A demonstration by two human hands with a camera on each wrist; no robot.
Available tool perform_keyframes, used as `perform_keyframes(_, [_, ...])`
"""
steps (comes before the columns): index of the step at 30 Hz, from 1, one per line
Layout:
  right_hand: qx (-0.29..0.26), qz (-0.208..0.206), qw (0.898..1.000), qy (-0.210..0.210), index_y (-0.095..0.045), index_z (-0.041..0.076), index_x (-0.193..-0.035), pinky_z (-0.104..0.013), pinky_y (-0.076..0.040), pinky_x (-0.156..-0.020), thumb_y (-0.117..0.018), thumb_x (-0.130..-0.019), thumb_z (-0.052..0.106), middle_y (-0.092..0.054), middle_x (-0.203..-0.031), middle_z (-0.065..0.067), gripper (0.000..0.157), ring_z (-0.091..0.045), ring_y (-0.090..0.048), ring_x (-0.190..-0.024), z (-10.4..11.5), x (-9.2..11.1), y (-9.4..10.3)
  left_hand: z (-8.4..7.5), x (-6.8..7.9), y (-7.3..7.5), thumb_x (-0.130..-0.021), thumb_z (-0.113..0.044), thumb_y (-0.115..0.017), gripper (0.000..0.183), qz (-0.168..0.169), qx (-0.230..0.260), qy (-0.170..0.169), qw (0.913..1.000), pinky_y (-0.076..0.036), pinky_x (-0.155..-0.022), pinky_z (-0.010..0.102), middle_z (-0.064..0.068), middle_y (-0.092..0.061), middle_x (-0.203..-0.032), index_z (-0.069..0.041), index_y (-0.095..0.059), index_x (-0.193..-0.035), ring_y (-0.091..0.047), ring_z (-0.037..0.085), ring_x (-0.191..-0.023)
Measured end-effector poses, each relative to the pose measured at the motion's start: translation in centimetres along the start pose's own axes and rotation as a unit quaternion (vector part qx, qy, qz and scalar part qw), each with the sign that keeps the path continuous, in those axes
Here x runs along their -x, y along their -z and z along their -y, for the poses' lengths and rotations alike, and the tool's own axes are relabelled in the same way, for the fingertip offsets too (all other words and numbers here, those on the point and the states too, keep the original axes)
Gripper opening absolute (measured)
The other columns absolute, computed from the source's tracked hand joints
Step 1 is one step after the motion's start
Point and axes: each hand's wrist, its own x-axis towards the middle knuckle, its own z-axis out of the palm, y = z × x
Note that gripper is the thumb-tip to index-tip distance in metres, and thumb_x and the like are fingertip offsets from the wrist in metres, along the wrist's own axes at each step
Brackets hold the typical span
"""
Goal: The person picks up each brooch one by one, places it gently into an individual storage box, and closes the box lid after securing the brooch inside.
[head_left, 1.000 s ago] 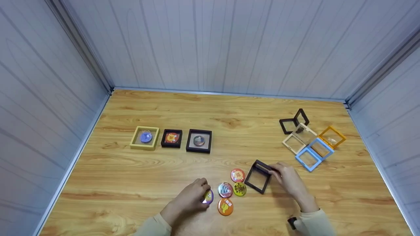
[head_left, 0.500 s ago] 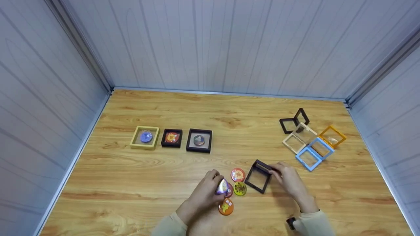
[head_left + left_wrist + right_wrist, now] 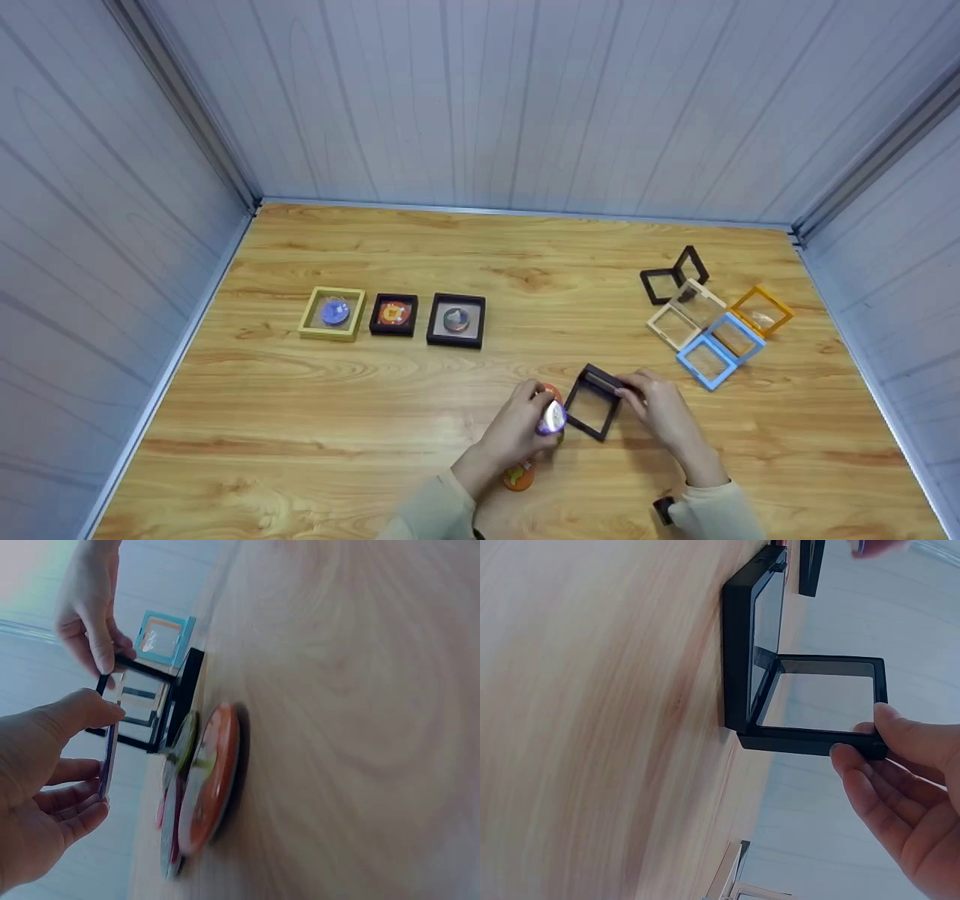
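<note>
My left hand (image 3: 510,429) pinches a purple-rimmed round badge (image 3: 553,418) between thumb and fingers, tilted and held above the table beside the black display frame (image 3: 585,428). That frame stands open: one half lies flat, the other rises from its hinge. My right hand (image 3: 664,420) grips the raised half at its edge, thumb on one side and fingers on the other, clear in the right wrist view. Under the left hand lie an orange badge (image 3: 217,776), a yellow-green badge (image 3: 184,741) and other badges, partly hidden in the head view.
At left stand a yellow frame (image 3: 306,324), a small black frame (image 3: 392,332) and a larger black frame (image 3: 454,343), each with a badge inside. Opened frames lie at right: black (image 3: 656,271), cream (image 3: 664,339), blue (image 3: 718,379) and orange (image 3: 784,318). Walls enclose the table.
My left hand has lifted the purple-rimmed badge and carried it rightward over the other badges to the black frame's left side. My right hand keeps its grip on the frame, nearly still.
</note>
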Motion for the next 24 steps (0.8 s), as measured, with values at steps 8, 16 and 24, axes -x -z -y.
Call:
perform_keyframes(8, [0.002,-0.005,1.000,0.002,-0.066,-0.003,-0.090,-0.029,-0.049,-0.058,-0.066,-0.076,0.001,-0.062,-0.082,-0.009,0.015,-0.019,-0.059,-0.069,0.0,0.0,-0.1,-0.7,-1.7,-1.5,-0.069,-0.023,-0.072,0.048,0.026,-0.026,0.011,0.9993,-0.041,-0.081,0.020,0.005,-0.046,-0.103,0.001,-0.057,-0.108,-0.044,0.015,-0.095])
perform_keyframes(16, [0.001,-0.007,1.000,-0.002,-0.066,-0.004,-0.091,-0.030,-0.050,-0.060,-0.066,-0.075,0.000,-0.061,-0.082,-0.010,0.016,-0.020,-0.059,-0.070,0.0,0.0,-0.1,-1.5,-3.1,-2.6,-0.068,-0.024,-0.073,0.051,0.052,-0.050,0.031,0.9969,-0.041,-0.082,0.020,0.006,-0.047,-0.104,0.001,-0.057,-0.110,-0.045,0.015,-0.096])
perform_keyframes(24, [-0.014,-0.008,1.000,-0.021,-0.066,-0.004,-0.092,-0.030,-0.050,-0.060,-0.066,-0.076,0.001,-0.061,-0.084,-0.010,0.017,-0.019,-0.060,-0.071,0.0,0.1,-0.2,-2.2,-4.2,-3.7,-0.070,-0.029,-0.072,0.049,0.046,-0.086,0.029,0.9949,-0.042,-0.081,0.019,0.007,-0.048,-0.105,-0.001,-0.059,-0.108,-0.046,0.014,-0.095])
